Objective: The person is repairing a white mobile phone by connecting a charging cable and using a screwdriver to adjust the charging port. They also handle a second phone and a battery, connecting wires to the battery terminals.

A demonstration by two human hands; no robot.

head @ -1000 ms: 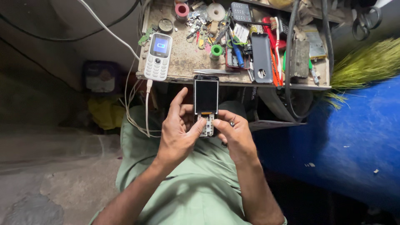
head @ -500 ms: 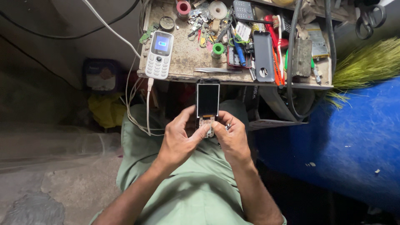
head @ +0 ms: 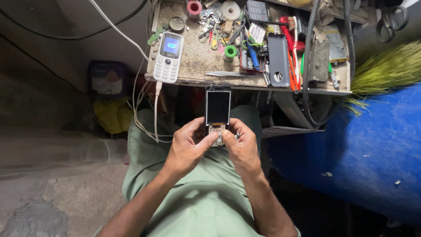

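Both hands hold a small opened phone (head: 218, 109) upright over my lap, its dark screen facing me and a bare circuit part showing below the screen. My left hand (head: 187, 147) grips its lower left side, thumb pressed on the exposed lower part. My right hand (head: 241, 145) grips the lower right side; a ring shows on one finger. I wear green clothing.
A worn workbench (head: 197, 57) stands ahead with a white keypad phone (head: 168, 57) lit and plugged to a white cable (head: 155, 109), tweezers (head: 228, 74), a green tape roll (head: 230, 52), a black phone cover (head: 278, 59), screwdrivers and small parts. A blue barrel (head: 368, 145) stands at right.
The phone and both hands have dropped slightly lower, away from the bench edge. The grip looks the same.
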